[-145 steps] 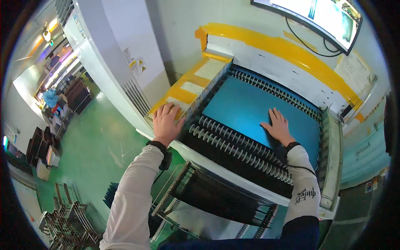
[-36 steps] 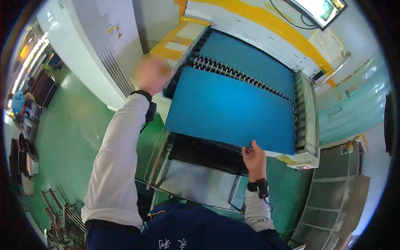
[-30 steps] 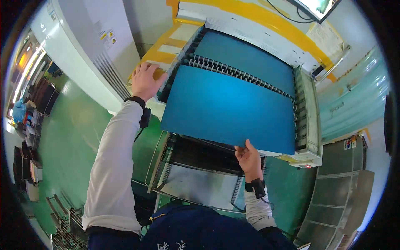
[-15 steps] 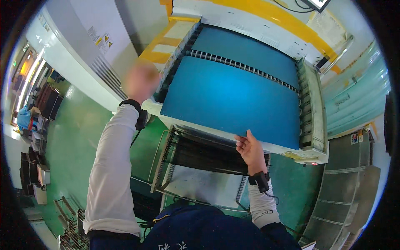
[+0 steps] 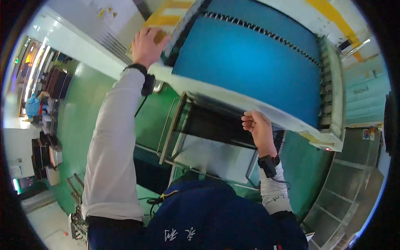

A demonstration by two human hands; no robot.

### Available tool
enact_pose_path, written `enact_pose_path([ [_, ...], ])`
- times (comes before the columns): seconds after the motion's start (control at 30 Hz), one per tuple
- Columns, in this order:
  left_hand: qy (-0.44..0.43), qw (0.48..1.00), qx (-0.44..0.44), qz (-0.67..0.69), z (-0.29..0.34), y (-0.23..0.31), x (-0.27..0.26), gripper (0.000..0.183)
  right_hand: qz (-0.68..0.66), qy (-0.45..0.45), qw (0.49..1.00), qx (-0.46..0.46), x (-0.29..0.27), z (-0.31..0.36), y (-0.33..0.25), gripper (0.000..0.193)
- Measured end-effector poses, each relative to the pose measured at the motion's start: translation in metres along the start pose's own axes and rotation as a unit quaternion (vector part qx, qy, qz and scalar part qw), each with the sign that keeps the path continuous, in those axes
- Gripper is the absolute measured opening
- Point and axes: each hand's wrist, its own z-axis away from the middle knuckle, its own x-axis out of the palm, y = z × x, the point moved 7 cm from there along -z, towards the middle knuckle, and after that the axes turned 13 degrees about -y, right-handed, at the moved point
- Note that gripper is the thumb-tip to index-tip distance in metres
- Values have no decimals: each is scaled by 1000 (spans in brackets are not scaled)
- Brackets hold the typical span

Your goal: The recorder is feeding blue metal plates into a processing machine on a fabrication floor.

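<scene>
A large flat blue panel [image 5: 250, 71] lies on the roller bed of a white machine [image 5: 216, 89]. Over the machine's left side rail is my left hand [image 5: 146, 49], its thumb and fingers curved around a rounded brownish thing [image 5: 160, 36] whose kind I cannot make out. My right hand [image 5: 259, 125] hangs just in front of the machine's near edge, above a rack. Its fingers are curled in toward the palm, and nothing shows in them. Beneath the hand stands the metal rack [image 5: 173, 129], with dark slats and a pale board [image 5: 214, 152] in it.
A row of small rollers [image 5: 258, 31] crosses the bed under the panel's far edge. Grey cabinets [image 5: 96, 37] rise at the left, beside green floor [image 5: 100, 93]. Metal panels [image 5: 348, 175] stand at the right. Dark racks [image 5: 46, 156] line the far left.
The view has tilted, so the machine and panel sit higher and farther right. My right hand has come off the panel's front edge and its fingers have curled. My left hand stays at the side rail.
</scene>
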Motion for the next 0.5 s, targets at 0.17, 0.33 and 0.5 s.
enact_pose_path([
  [0.17,15,999,26,-18,-2,3,4,49,355,-67,932,-3,11,15,76,21],
  [0.33,39,998,32,-38,1,1,-1,49,610,-101,779,-100,26,43,102,26],
  [0.5,5,1000,11,-20,2,13,-9,53,647,-104,745,-128,21,51,108,33],
])
